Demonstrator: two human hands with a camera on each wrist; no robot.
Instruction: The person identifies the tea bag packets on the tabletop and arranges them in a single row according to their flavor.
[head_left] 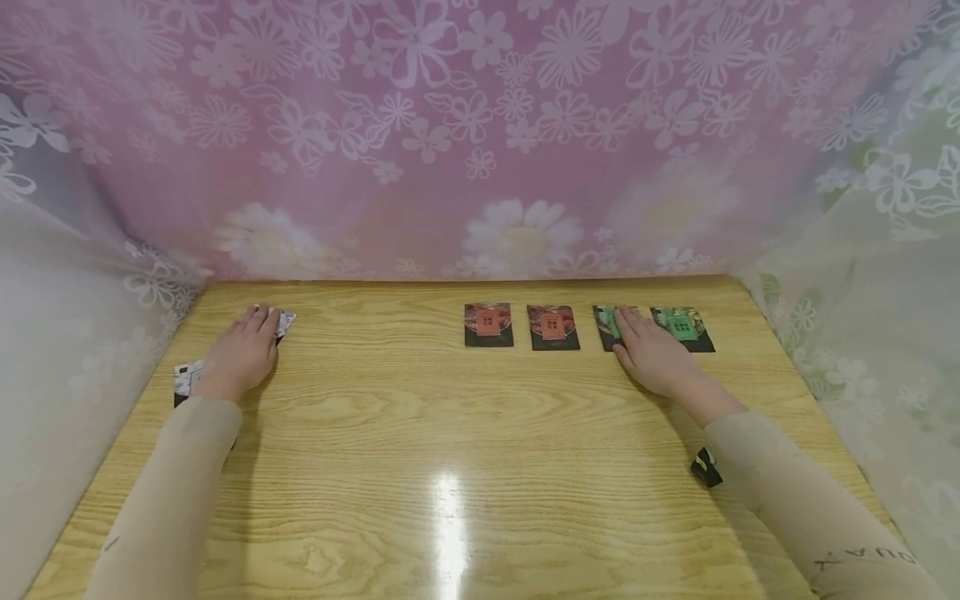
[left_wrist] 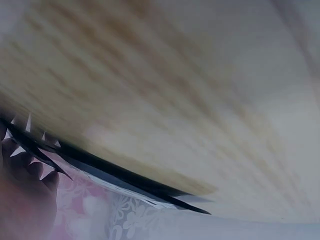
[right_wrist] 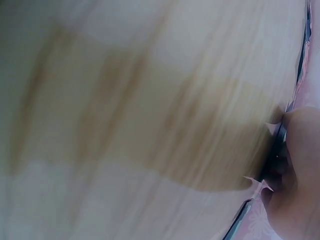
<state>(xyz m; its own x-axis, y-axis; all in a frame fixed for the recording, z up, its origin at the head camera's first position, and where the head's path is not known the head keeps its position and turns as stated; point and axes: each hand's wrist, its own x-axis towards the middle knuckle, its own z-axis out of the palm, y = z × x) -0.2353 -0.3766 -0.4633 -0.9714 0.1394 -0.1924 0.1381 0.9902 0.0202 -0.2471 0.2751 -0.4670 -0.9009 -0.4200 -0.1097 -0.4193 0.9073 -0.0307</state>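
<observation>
Four picture cards lie in a row at the far side of the wooden table [head_left: 450, 417]: two red cards [head_left: 488, 324] [head_left: 552, 327] and two green ones. My right hand [head_left: 647, 340] lies flat, its fingers resting on the left green card [head_left: 604, 327], which they partly cover. The right green card [head_left: 681, 327] lies just beside them. My left hand [head_left: 243, 350] rests palm down on a pile of patterned cards [head_left: 285, 322]; only the corners show. The left wrist view is blurred and shows dark card edges [left_wrist: 125, 175] beside my fingers [left_wrist: 25, 200]. In the right wrist view, my hand [right_wrist: 300, 170] meets the table.
A pink and white flowered curtain [head_left: 480, 133] closes in the table at the back and on both sides. A small black object [head_left: 707, 467] sits by my right forearm. Bare wood stretches between my arms, with a light glare [head_left: 448, 517] near the front.
</observation>
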